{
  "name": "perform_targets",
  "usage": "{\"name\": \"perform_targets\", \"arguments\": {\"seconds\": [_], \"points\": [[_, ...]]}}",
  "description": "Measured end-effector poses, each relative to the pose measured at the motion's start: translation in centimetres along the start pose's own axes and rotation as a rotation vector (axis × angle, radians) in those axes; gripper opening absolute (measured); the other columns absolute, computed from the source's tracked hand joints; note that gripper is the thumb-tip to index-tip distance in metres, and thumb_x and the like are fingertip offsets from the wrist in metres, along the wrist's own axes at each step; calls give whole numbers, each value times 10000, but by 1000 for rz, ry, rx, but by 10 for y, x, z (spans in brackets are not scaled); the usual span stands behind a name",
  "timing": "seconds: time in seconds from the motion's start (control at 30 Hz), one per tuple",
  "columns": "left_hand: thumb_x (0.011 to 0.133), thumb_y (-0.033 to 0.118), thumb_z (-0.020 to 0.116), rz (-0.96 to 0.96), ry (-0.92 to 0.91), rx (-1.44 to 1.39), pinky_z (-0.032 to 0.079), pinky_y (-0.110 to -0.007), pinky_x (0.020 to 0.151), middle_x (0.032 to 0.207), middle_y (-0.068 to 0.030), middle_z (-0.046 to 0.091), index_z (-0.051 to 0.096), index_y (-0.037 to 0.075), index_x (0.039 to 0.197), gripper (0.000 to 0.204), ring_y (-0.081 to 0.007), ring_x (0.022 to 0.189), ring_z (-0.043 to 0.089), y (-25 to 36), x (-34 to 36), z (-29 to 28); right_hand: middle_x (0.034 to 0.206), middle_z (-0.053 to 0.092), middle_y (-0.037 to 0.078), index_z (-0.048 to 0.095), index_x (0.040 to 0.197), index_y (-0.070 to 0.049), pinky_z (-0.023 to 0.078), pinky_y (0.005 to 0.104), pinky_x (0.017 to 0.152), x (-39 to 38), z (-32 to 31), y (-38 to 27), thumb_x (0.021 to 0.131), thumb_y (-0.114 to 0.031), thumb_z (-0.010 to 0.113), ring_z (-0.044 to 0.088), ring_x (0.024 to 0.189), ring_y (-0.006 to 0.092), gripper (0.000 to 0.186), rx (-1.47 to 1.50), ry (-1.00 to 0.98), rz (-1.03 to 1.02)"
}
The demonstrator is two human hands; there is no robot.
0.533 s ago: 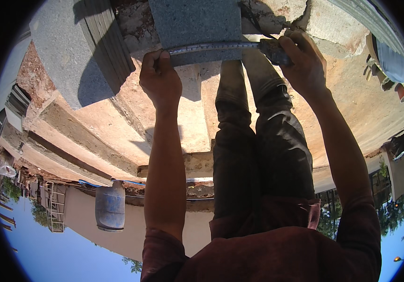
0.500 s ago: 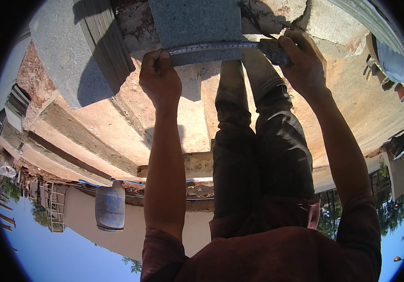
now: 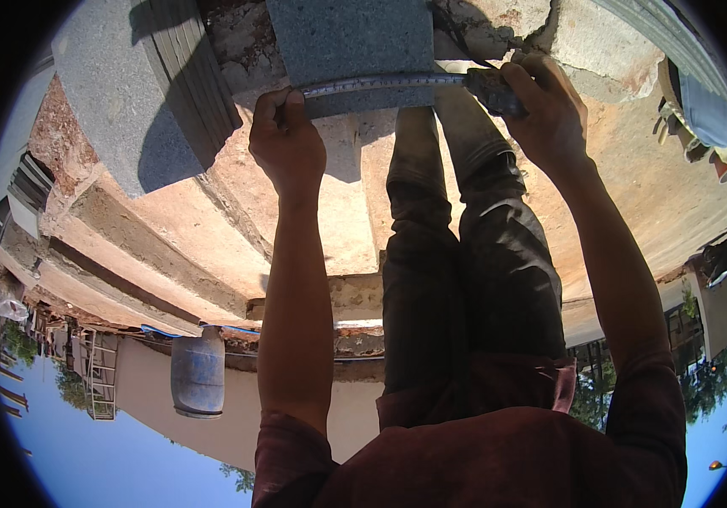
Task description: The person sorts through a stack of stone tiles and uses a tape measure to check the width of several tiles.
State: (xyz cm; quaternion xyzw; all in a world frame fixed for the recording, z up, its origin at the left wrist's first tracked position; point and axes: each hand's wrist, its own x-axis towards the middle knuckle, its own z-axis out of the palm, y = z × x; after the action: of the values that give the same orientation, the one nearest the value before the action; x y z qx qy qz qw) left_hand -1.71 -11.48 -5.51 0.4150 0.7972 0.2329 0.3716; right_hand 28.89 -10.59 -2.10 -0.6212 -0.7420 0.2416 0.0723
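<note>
My left hand (image 3: 289, 144) is closed on the end of a steel measuring tape (image 3: 380, 83), thumb and finger pinched at its tip. The blade stretches in a slight arc across the near edge of a grey speckled stone slab (image 3: 351, 38). At the other side, my right hand (image 3: 550, 118) grips the dark tape measure case (image 3: 490, 91), with a dark strap trailing behind it. Below the slab, between my forearms, are my legs in dusty dark trousers (image 3: 507, 262).
A stack of grey slabs (image 3: 105, 106) lies at upper left, beside pale concrete steps (image 3: 169, 229). A blue barrel (image 3: 198, 372) and a ladder (image 3: 101, 372) stand farther off at lower left. Assorted items (image 3: 706, 152) lie at the right edge.
</note>
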Motion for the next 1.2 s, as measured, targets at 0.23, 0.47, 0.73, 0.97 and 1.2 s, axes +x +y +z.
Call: {"name": "perform_targets", "arguments": {"seconds": [0.23,0.47,0.73,0.97,1.2], "points": [[932,102,633,9,10,-6,470,-303,673,779,-65,678,665,10,919,98,-135,700,600,1,0,1,1022,625,30,645,1067,-178,540,377,777,0,0,0,688,-58,754,638,952,272,412,12,3,9],[931,104,631,7,3,7,469,-308,677,766,-63,671,656,11,899,102,-138,699,596,0,1,1,1018,625,28,646,1055,-178,538,380,777,0,1,0,695,-70,753,638,950,270,390,9,7,10],[949,120,615,-53,1,21,467,-309,711,799,-79,671,656,-4,939,131,-147,739,599,4,-1,1,1016,626,24,651,1053,-178,540,385,785,-1,3,2,710,-81,746,645,960,273,370,10,-21,39],[949,120,611,-59,6,13,470,-317,711,802,-81,674,661,-6,946,135,-152,739,603,4,-1,1,1031,621,23,651,1050,-186,542,396,771,-2,2,2,715,-92,754,647,950,281,362,7,-25,35],[945,119,614,-57,20,9,476,-324,709,797,-86,681,670,-4,945,135,-162,740,619,5,-1,4,1053,596,-12,651,1082,-230,567,379,746,-1,4,6,665,-52,731,652,952,235,461,-12,-44,28]]}}
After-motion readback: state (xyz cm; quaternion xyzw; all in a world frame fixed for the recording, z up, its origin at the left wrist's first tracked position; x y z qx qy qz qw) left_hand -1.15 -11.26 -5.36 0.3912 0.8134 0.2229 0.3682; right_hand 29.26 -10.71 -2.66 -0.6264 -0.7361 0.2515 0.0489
